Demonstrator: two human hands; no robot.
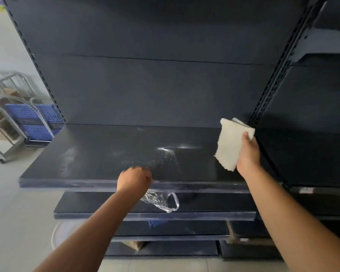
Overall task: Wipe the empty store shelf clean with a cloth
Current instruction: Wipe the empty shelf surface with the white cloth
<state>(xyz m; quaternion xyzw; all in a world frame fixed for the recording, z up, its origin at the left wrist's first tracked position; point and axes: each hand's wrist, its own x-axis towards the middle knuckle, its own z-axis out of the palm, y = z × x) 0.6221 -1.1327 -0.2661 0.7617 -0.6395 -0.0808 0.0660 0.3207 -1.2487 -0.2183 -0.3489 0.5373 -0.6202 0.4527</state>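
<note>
The empty dark shelf [98, 158] runs across the middle of the view, dusty, with white specks and smears [165, 154] near its centre. My right hand [248, 154] holds a folded off-white cloth [231, 143] up above the shelf's right end, the cloth hanging free of the surface. My left hand [133, 180] is closed at the shelf's front edge and grips a clear plastic bag [161, 201] that dangles below the edge.
Lower dark shelves [106, 205] step out beneath. A slotted upright [271, 87] borders the right side, another bay beyond it. At the left stand a metal cart [10, 122] with blue crates [33, 122]. A white bucket rim [56, 232] shows on the floor.
</note>
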